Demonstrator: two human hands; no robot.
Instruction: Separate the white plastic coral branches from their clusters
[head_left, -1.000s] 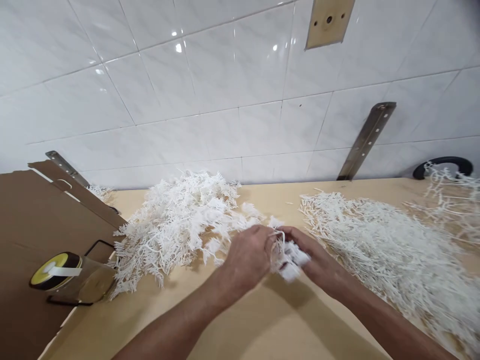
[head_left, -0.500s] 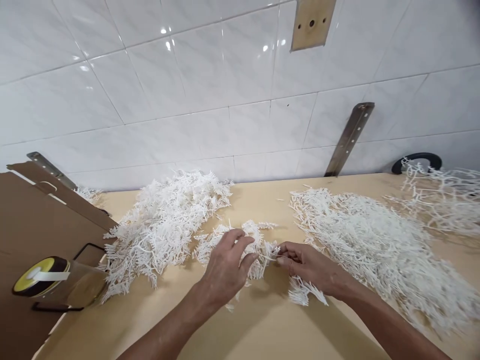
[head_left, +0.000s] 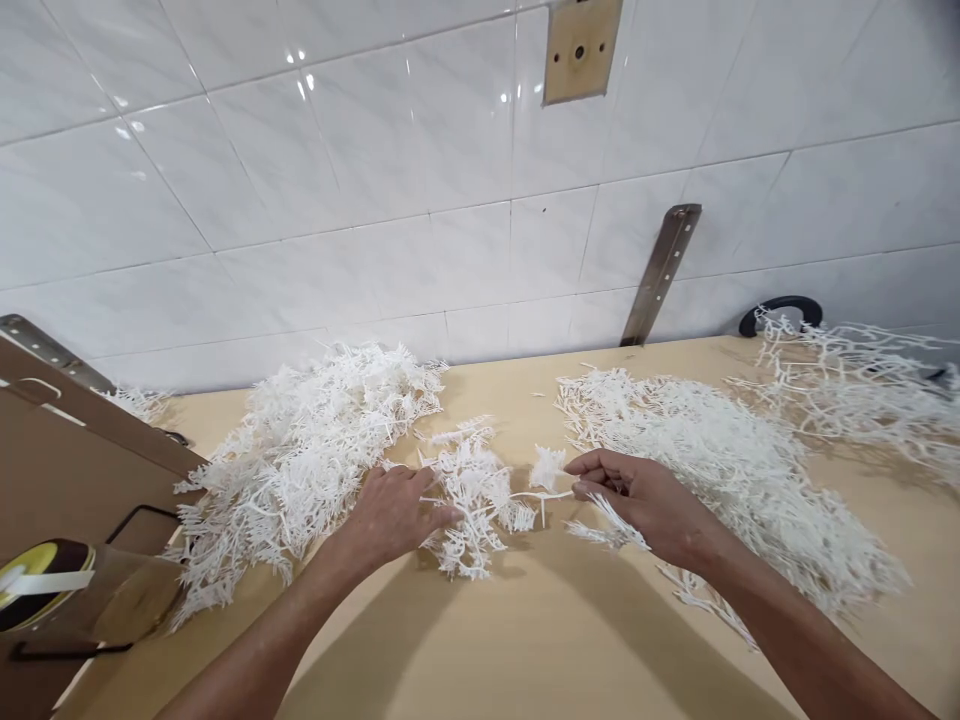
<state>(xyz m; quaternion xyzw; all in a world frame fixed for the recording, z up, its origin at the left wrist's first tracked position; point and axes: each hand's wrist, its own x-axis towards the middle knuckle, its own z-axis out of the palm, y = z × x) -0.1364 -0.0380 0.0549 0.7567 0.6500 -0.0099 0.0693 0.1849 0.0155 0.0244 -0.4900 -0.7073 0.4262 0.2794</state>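
Note:
My left hand lies against the small middle heap of white branched plastic-looking pieces, its thumb and fingers apart. Between the thumb and fingertips of my right hand is the end of a thin white branched sprig, which points left toward that heap. Below the right fingers there is a feathery white piece; whether the hand also holds it is hard to make out. A separate white tuft sits just beyond the sprig.
A tall white heap stands on the left and a wide one on the right. Looser strands lie at far right near a black ring. A cardboard box and clear jar flank the left. Behind is a tiled wall.
My hands have moved apart, the left toward the left heap. Pieces in the middle heap have shifted, and a tuft now lies apart from it. The camera view has turned slightly right.

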